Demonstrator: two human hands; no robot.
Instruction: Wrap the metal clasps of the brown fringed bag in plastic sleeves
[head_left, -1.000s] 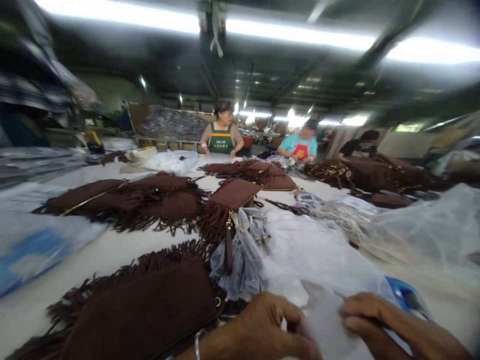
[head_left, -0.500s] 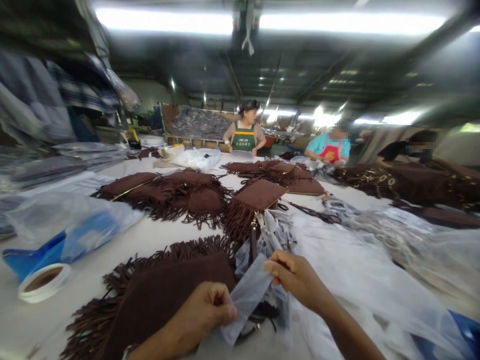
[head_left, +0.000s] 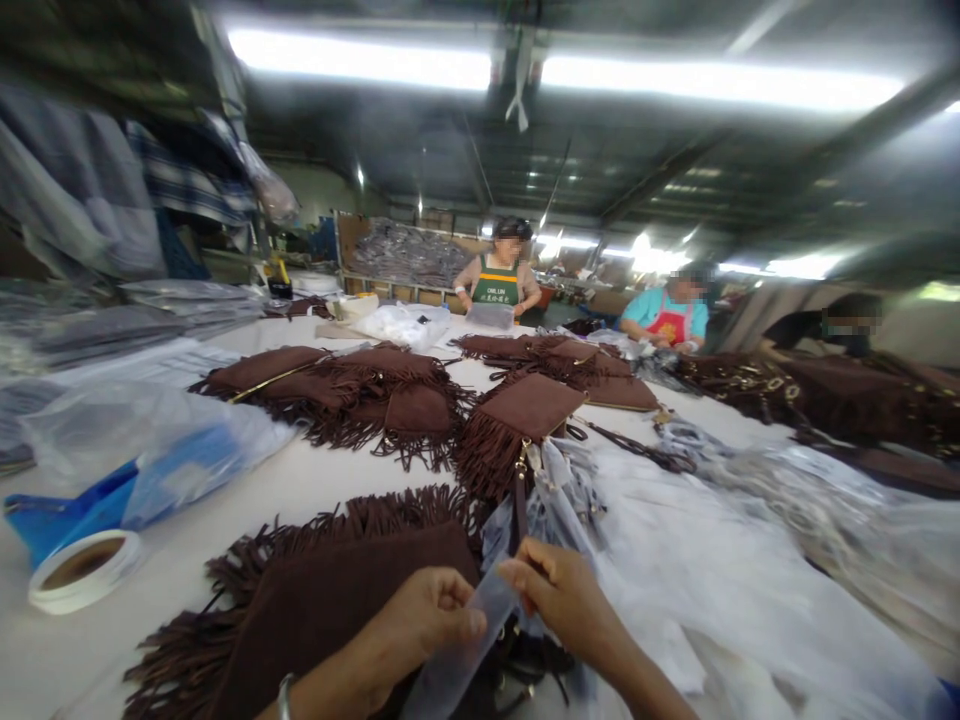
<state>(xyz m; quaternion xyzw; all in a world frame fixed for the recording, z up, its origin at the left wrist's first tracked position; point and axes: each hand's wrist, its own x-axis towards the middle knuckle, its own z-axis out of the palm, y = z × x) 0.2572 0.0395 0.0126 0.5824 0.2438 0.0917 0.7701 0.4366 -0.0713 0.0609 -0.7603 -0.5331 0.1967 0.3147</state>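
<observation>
Both my hands pinch a thin grey plastic wrapping strip (head_left: 480, 625) near the bottom middle of the view. My left hand (head_left: 420, 625) grips its lower part, fingers closed, above a brown fringed suede bag (head_left: 322, 600) lying flat in front of me. My right hand (head_left: 562, 600) pinches the strip's upper end. Just beyond the hands a second brown fringed bag (head_left: 517, 420) stands with a gold zip pull and grey wrapped hardware (head_left: 555, 485) hanging from it.
More brown fringed bags (head_left: 360, 385) lie across the white table (head_left: 315, 480). A tape roll (head_left: 79, 570) and blue-and-clear plastic bags (head_left: 142, 450) sit at left. White and clear plastic sheets (head_left: 712, 560) cover the right side. Three people (head_left: 499, 275) work at the far end.
My hands have come closer together on the grey strip, the right hand dropping lower toward the left. The camera view has shifted slightly.
</observation>
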